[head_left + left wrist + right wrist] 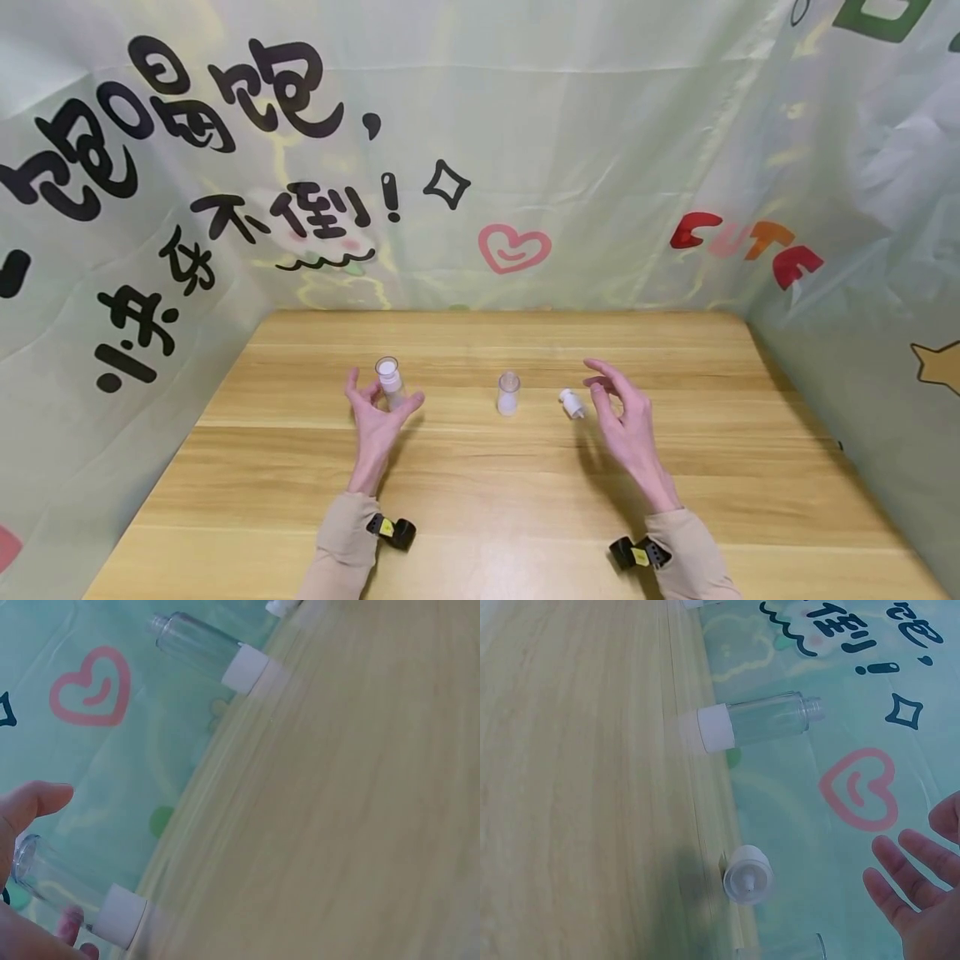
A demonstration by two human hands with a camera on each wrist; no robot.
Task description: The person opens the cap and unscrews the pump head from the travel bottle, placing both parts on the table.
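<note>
Around a clear bottle (393, 393) at the left, my left hand (381, 427) spreads its thumb and fingers. White shows near the bottle's top in the head view; its white base (120, 916) stands on the table in the left wrist view. The thumb is apart from the bottle; fingertips lie just behind it. A second clear bottle (508, 393) with a white base stands upright in the middle, its neck uncovered. A small white pump head (572, 404) lies on the table right of it. Beside this, my right hand (626, 421) hovers with loosely bent fingers, holding nothing.
All of this is on a wooden table (480, 500). A printed cloth (600, 150) hangs behind it and along the sides. Part of another clear object (784, 949) shows at the bottom of the right wrist view; its kind cannot be made out.
</note>
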